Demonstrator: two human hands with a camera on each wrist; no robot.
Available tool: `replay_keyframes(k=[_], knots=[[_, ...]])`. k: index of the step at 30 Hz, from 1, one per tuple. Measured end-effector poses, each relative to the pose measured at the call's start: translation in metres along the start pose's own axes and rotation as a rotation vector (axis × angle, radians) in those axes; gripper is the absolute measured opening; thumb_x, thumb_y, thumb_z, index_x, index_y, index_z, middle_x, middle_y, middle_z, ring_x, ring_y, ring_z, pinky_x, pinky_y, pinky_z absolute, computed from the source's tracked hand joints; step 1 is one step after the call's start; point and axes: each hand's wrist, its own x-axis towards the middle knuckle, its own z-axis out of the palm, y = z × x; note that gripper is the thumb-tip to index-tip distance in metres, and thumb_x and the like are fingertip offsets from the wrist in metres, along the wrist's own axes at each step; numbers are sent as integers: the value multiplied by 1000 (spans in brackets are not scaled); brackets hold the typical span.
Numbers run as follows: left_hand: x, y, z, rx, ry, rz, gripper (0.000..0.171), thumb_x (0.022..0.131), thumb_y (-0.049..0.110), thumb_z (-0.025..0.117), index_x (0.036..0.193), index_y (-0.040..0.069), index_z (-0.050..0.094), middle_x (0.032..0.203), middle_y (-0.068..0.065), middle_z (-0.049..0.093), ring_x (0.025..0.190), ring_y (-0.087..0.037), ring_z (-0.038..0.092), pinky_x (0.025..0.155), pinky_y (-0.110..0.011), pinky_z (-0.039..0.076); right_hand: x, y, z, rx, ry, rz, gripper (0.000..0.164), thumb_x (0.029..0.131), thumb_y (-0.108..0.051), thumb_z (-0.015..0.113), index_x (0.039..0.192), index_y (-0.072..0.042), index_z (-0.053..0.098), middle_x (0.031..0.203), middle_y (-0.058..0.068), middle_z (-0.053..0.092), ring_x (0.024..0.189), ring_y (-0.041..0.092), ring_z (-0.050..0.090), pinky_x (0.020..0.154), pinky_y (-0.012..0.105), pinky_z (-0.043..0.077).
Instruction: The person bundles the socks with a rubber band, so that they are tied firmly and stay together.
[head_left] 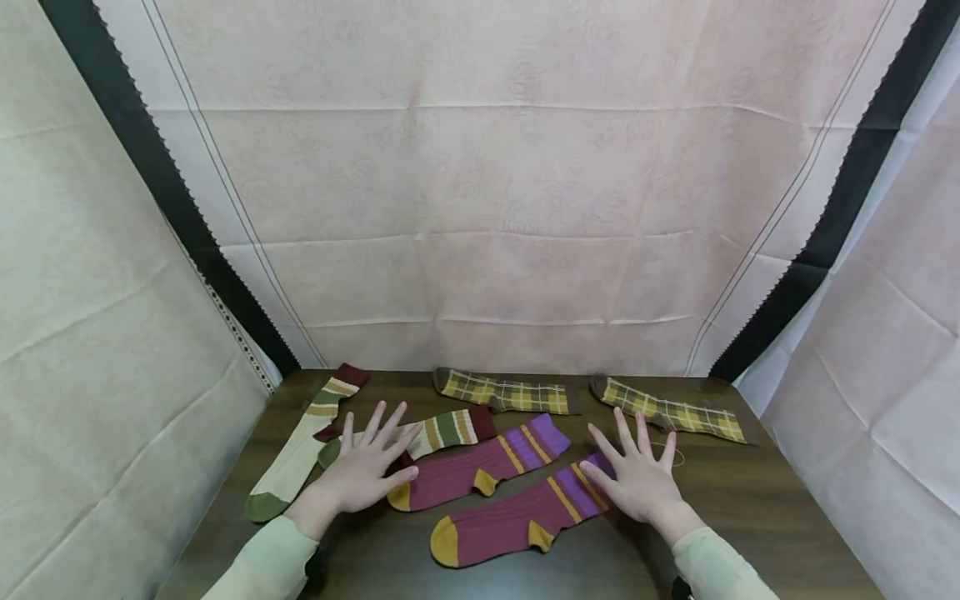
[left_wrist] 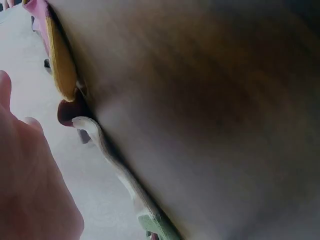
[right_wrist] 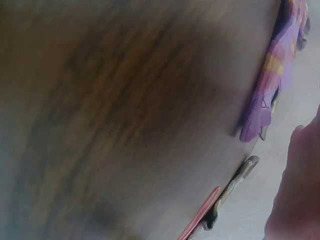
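A: Starting closest to the person, how did the hands stand?

B: The left hand [head_left: 358,479] and the right hand [head_left: 643,485] both had their fingers spread wide and grasped nothing. From the wrist views I took them to be raised above the wooden table [head_left: 390,571].

A: Where were the socks?

B: The nearer maroon sock [head_left: 502,531] lay flat between the hands, its purple end partly hidden by the right one. The farther maroon sock [head_left: 468,477] lay just beyond, roughly parallel.

A: And past those?

B: One striped cream sock [head_left: 446,430] ran partly behind the left hand; the other striped cream sock [head_left: 288,454] slanted along the table's left side. A thin band [right_wrist: 201,212] lay near the plaid socks. At the far edge were the left plaid sock [head_left: 506,392] and, apart from it, the right plaid sock [head_left: 675,414], with pale fabric [head_left: 480,192] behind.

A: So what was done, and what was left?

B: All six lay spread out, with matching patterns near one another. I saw none folded, rolled or bundled, so any such handling looked undone. Whether the work was beginning or finished, I couldn't tell.
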Motion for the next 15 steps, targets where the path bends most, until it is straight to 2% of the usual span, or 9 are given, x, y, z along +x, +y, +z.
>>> replay_keyframes(k=[4,7,11,15], knots=[[-1,3,-2,-123,26,44,73,108,49,60,171,33,25,179,-2,3,163,-40,-1,117,-81,-8,3,3,0,104,-12,-24,73,106,-67,50,166,-26,43,176,20,16,160,50,6,113,87,2],[-3,6,-4,-244,38,66,69,110,45,60,170,35,28,178,0,12,163,-37,9,120,-79,3,5,6,0,165,-11,-67,66,107,-60,57,160,-20,54,170,23,34,157,50,23,114,82,22],[-5,13,-7,-356,56,77,57,111,44,57,164,26,45,173,-5,32,158,-36,30,122,-70,25,7,12,-3,186,-7,-105,54,107,-48,64,148,-13,65,160,24,49,150,49,39,112,71,40],[-5,23,-10,-449,66,67,49,112,44,55,153,17,61,161,-10,51,149,-34,47,116,-63,40,6,16,-8,247,-4,-99,44,107,-37,68,144,-12,69,155,24,54,142,47,52,109,65,47]])
